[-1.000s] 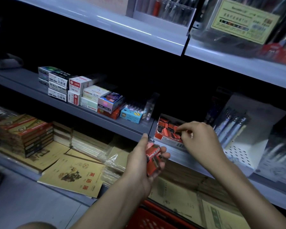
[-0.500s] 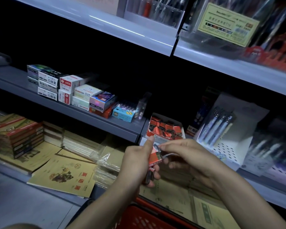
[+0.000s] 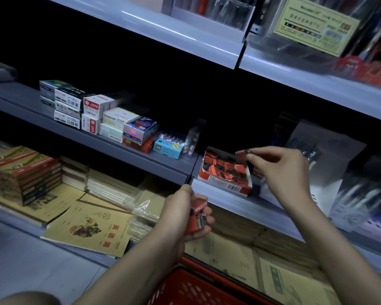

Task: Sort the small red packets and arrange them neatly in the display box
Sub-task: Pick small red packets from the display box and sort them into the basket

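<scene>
A red-and-white display box [image 3: 226,187] sits on the middle shelf, with several small red packets [image 3: 224,167] lying loose inside. My right hand [image 3: 279,170] is raised over the box's right end and pinches one red packet [image 3: 242,154] between thumb and fingertips. My left hand [image 3: 184,213] stays lower, in front of the shelf edge, and grips a small stack of red packets [image 3: 197,217] in its palm.
Stacked small boxes [image 3: 101,119] and a blue box [image 3: 168,148] line the middle shelf at left. A white pen stand [image 3: 326,164] is right of the display box. Notebooks [image 3: 88,227] fill the lower shelf. A red basket [image 3: 191,287] sits below my arms.
My right hand has pulled one packet from the stack in my left hand and lifted it up and right over the display box. The left hand dropped slightly.
</scene>
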Motion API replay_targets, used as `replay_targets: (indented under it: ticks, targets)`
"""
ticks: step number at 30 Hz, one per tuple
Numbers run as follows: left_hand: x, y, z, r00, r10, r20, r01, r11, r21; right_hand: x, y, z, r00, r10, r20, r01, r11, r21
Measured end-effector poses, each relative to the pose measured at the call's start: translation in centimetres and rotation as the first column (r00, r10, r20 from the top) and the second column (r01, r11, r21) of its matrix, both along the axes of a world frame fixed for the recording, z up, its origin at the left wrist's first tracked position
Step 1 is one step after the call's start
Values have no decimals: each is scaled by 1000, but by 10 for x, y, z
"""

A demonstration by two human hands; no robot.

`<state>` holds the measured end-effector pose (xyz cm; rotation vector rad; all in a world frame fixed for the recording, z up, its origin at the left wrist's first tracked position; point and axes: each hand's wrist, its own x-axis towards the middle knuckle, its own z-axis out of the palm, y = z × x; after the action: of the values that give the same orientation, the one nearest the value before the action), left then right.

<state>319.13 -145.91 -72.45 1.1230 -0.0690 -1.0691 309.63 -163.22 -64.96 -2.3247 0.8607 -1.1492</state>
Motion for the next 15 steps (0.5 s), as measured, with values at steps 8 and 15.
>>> replay_targets:
  ticks: [8, 15]
  targets:
    - [1, -4, -4, 996, 60, 61, -54, 994, -95, 12, -29, -17, 764, -142, -630, -63, 955, -291]
    - [-5, -3, 2, 993, 93, 67, -78, 975, -206, -5, 15, -3, 937, 181, -298, -150, 981, 123]
